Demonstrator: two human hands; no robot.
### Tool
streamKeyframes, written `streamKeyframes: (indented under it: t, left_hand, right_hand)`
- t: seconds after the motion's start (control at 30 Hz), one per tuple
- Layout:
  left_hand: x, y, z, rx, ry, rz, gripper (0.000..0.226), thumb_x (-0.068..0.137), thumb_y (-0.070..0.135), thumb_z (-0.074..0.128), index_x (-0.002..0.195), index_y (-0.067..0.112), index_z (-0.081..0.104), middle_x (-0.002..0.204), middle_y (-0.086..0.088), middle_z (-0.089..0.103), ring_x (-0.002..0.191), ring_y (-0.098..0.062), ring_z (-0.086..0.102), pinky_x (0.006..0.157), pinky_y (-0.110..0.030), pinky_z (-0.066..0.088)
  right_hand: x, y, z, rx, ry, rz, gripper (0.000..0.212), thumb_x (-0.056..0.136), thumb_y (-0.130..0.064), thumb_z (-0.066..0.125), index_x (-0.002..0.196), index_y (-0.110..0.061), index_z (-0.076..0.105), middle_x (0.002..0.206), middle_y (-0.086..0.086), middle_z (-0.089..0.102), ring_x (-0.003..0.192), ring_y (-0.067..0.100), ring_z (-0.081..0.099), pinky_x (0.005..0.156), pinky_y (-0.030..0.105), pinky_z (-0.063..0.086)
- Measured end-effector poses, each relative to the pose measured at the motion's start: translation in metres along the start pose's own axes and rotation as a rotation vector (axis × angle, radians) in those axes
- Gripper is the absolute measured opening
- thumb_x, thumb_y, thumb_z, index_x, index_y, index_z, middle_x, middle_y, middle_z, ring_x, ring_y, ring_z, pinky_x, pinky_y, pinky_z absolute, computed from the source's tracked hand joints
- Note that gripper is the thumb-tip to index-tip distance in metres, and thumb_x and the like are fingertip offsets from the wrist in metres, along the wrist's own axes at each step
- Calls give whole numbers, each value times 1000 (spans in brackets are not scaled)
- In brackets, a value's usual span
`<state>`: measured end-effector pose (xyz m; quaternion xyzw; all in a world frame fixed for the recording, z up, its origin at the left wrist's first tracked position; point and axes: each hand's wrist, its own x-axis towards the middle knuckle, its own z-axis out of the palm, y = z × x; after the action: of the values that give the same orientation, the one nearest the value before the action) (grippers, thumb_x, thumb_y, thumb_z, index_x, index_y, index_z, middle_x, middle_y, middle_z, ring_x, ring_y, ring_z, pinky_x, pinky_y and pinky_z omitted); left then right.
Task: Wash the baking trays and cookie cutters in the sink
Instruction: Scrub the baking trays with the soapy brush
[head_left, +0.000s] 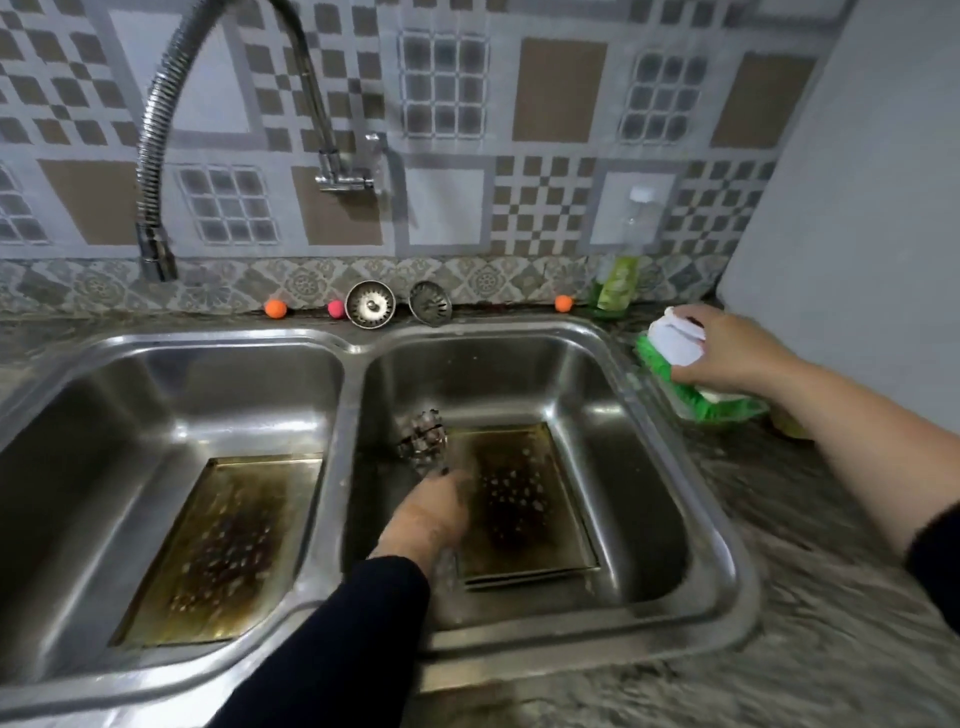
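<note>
A stained baking tray (218, 545) lies flat in the left basin. A second dirty tray (524, 504) lies in the right basin. My left hand (428, 517), blurred, reaches into the right basin at that tray's left edge, and its fingertips close on a small shiny metal cookie cutter (423, 439). On the counter to the right of the sink, my right hand (727, 351) grips a white object (672, 340) that sits on a green scrubber or soap holder (701, 405).
The double steel sink (353, 374) has a flexible tap (150, 171) hanging over the left basin. Two drain strainers (370, 304) lean against the wall, beside small orange and pink balls. A dish soap bottle (621, 270) stands at the back right. A grey wall closes the right side.
</note>
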<state>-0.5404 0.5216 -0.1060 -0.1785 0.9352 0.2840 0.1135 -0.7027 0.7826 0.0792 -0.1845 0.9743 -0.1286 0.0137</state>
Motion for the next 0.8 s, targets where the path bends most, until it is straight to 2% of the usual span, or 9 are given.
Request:
streamKeyframes:
  t: [0.03, 0.1, 0.23, 0.33, 0.43, 0.53, 0.63, 0.73, 0.8]
  left_hand:
    - [1, 1, 13, -9, 2, -34, 34, 95, 30, 44, 128, 35, 51, 136, -1, 47, 125, -25, 47, 106, -37, 39]
    - [2, 3, 33, -62, 4, -108, 39, 96, 33, 41, 134, 40, 44, 141, -1, 34, 124, -28, 44, 107, -38, 37]
    - [8, 3, 53, -51, -29, -198, 51, 98, 36, 36, 146, 46, 22, 142, -6, 29, 121, -31, 45, 106, -43, 38]
    - [18, 5, 49, -23, -99, -275, 55, 100, 33, 29, 148, 47, 7, 147, -7, 36, 122, -30, 49, 103, -42, 37]
    - [23, 8, 41, -50, -75, -294, 58, 101, 23, 31, 149, 45, 9, 138, -9, 46, 117, -26, 52, 99, -37, 39]
    - [28, 9, 42, -12, -46, -327, 65, 96, 14, 33, 149, 46, 10, 133, -10, 50, 114, -25, 54, 98, -35, 42]
    - [28, 14, 44, 18, -22, -353, 74, 94, 10, 36, 150, 45, 2, 124, -10, 56, 107, -24, 57, 94, -33, 44]
    - [27, 21, 39, 20, 37, -373, 80, 93, 11, 38, 149, 42, -10, 105, -5, 56, 88, -19, 56, 85, -31, 45]
    - [25, 25, 35, 8, 71, -376, 80, 92, 17, 38, 148, 42, -14, 108, -5, 59, 89, -20, 59, 88, -36, 48]
  right_hand:
    - [8, 10, -2, 15, 15, 13, 82, 76, -24, 74, 147, -20, 33, 140, 12, 49, 119, 32, 50, 81, 30, 38]
    - [25, 28, -2, 34, 33, 38, 83, 77, -23, 74, 148, -19, 31, 145, 11, 44, 124, 32, 47, 89, 32, 39]
    - [57, 56, 15, 49, -5, 59, 83, 78, -24, 72, 148, -19, 29, 148, 9, 40, 129, 31, 43, 97, 34, 39]
    - [78, 72, 31, 65, -42, 86, 84, 80, -25, 70, 150, -19, 25, 148, 10, 39, 129, 32, 43, 99, 36, 42]
    - [86, 86, 52, 66, -65, 106, 83, 81, -26, 70, 151, -19, 24, 149, 11, 37, 131, 32, 40, 97, 36, 40]
    - [86, 91, 71, 64, -4, 104, 80, 82, -26, 70, 149, -20, 27, 147, 11, 40, 130, 33, 40, 95, 37, 40]
    - [86, 91, 71, 48, -6, 104, 83, 80, -28, 72, 149, -21, 27, 146, 12, 41, 130, 33, 41, 94, 37, 41]
    - [86, 88, 59, 38, -12, 121, 87, 78, -28, 73, 150, -24, 25, 142, 16, 43, 126, 35, 45, 91, 38, 43]
    - [85, 80, 48, 62, 8, 104, 88, 78, -29, 73, 151, -25, 24, 142, 16, 43, 125, 36, 45, 90, 38, 43]
